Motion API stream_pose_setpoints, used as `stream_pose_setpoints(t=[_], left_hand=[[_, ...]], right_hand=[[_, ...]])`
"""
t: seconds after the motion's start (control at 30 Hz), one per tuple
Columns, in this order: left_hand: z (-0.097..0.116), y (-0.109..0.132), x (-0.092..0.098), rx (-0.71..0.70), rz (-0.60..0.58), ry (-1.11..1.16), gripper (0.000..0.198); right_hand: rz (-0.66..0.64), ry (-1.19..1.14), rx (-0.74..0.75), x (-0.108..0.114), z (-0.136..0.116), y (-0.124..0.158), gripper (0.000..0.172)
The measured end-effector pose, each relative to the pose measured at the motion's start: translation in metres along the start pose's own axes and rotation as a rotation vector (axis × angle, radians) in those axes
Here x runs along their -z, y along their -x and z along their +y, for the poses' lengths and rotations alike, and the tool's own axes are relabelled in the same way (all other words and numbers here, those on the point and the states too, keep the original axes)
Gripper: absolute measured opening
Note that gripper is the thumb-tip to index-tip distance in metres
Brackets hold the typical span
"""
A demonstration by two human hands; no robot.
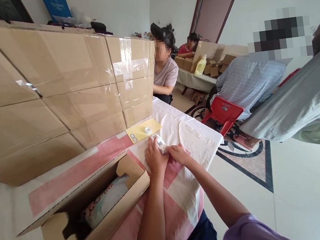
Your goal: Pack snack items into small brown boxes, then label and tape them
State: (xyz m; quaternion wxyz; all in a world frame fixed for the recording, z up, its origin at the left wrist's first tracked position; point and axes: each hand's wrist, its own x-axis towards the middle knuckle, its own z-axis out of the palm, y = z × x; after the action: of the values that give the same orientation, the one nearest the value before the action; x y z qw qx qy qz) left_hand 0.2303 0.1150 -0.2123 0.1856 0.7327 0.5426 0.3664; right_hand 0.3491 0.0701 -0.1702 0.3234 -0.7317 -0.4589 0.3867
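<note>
A small white and grey object, its kind too small to tell, is at the table's edge side in front of me. My left hand has its fingers closed around its left side. My right hand is closed in a pinch at its near end; whatever lies between those fingertips is hidden. Just beyond the hands a yellow card lies flat, with a white ring-shaped roll on it. Left of my forearms stands an open cardboard box holding a printed plastic package.
Taped cardboard cartons are stacked like a wall along the table's far left. A pink and white cloth covers the table. Several people sit or stand nearby, one by a red chair. A yellow bottle stands on another table.
</note>
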Motion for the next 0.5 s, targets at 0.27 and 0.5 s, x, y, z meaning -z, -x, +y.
stream_pose_setpoints(t=[0.27, 0.5], left_hand=[[0.0014, 0.0013, 0.0017, 0.016, -0.017, -0.010, 0.072], [0.0016, 0.0014, 0.0035, 0.006, -0.036, -0.010, 0.075]], right_hand=[[0.090, -0.028, 0.033, -0.0024, 0.0040, 0.0019, 0.050], [0.142, -0.124, 0.076, -0.0038, 0.0111, 0.0021, 0.053]])
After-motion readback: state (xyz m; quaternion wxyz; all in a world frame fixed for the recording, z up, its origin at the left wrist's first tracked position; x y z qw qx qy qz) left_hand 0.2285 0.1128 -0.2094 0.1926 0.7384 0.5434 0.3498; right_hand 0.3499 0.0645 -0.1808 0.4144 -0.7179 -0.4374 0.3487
